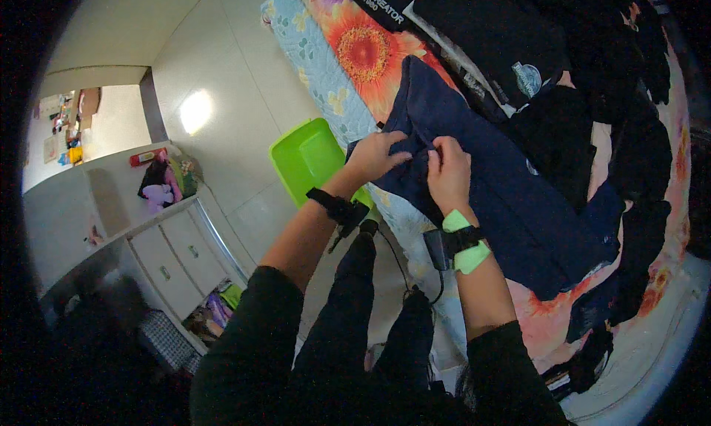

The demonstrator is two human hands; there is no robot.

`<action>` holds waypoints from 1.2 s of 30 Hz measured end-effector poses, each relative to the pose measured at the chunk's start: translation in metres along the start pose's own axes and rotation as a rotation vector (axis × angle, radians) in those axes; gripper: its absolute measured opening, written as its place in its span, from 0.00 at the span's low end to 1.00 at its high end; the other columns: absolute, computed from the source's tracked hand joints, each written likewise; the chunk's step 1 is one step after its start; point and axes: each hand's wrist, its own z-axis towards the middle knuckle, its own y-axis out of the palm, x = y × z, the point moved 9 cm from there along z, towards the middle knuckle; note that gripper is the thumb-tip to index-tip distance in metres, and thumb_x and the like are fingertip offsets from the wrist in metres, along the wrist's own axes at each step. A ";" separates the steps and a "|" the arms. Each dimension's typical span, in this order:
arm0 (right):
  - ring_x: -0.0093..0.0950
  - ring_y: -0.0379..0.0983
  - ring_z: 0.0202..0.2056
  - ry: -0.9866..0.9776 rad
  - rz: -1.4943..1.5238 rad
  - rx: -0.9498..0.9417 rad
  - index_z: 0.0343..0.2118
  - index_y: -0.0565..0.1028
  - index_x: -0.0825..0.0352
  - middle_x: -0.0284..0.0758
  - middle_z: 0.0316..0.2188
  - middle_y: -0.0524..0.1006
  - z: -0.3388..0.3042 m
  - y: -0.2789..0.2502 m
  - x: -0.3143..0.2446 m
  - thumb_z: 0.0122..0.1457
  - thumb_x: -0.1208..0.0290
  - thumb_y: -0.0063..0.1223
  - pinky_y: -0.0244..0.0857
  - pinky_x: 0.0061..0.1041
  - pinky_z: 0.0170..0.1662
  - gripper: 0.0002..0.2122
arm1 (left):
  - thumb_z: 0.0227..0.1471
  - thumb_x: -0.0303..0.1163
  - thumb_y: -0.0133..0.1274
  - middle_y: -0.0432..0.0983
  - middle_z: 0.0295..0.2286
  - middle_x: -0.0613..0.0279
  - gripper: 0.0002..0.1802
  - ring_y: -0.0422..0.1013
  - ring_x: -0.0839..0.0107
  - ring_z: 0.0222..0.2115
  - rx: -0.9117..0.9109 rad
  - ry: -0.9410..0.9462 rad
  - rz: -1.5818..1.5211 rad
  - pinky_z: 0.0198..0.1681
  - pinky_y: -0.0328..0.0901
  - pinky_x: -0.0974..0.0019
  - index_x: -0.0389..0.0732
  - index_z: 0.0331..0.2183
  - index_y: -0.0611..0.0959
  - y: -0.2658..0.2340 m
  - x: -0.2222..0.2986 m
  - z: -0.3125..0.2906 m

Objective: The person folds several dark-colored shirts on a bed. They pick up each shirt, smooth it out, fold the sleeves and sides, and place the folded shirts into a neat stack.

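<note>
On the bed, at about one o'clock from your body, the navy garment lies spread lengthways over the flowered sheet, and that flat lie is what lets you work its near edge with both hands at once. Your left hand comes in from eight o'clock and rests on the garment's upper corner, fingers curled down over a fold of cloth, so the grip there is pressed together on the fabric. Your right hand sits just beside it at three o'clock, thumb and fingers pinching the same ridge of navy cloth; the two hands nearly touch (I cannot tell whether they actually meet). Held this way, the cloth is gathered between them rather than stretched.

Black clothes lie heaped across the bed at twelve to two o'clock of the garment, some overlapping it. A green plastic tub stands on the floor at nine o'clock of your left hand, against the mattress side. Both wrists carry strapped bands.
</note>
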 end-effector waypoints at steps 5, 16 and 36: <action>0.41 0.71 0.36 0.050 0.411 0.045 0.37 0.70 0.69 0.43 0.34 0.73 -0.007 -0.048 -0.007 0.59 0.77 0.50 0.65 0.33 0.41 0.05 | 0.49 0.26 0.57 0.80 0.35 0.43 0.13 0.76 0.47 0.37 -0.030 0.118 -0.163 0.43 0.70 0.55 0.34 0.40 0.82 0.005 -0.004 0.029; 0.38 0.62 0.57 -0.387 -0.217 -0.292 0.51 0.73 0.63 0.38 0.55 0.69 -0.036 0.003 -0.062 0.54 0.65 0.60 0.54 0.45 0.58 0.21 | 0.49 0.19 0.51 0.80 0.40 0.53 0.22 0.75 0.66 0.40 -0.040 -0.038 -0.479 0.46 0.69 0.64 0.32 0.49 0.76 0.004 -0.036 0.039; 0.35 0.75 0.35 0.244 0.263 -0.167 0.42 0.74 0.69 0.39 0.35 0.77 -0.171 -0.050 0.028 0.60 0.77 0.53 0.69 0.32 0.39 0.08 | 0.56 0.36 0.60 0.76 0.47 0.55 0.24 0.72 0.60 0.48 0.195 -0.656 -1.473 0.53 0.68 0.58 0.37 0.52 0.75 0.105 -0.003 -0.096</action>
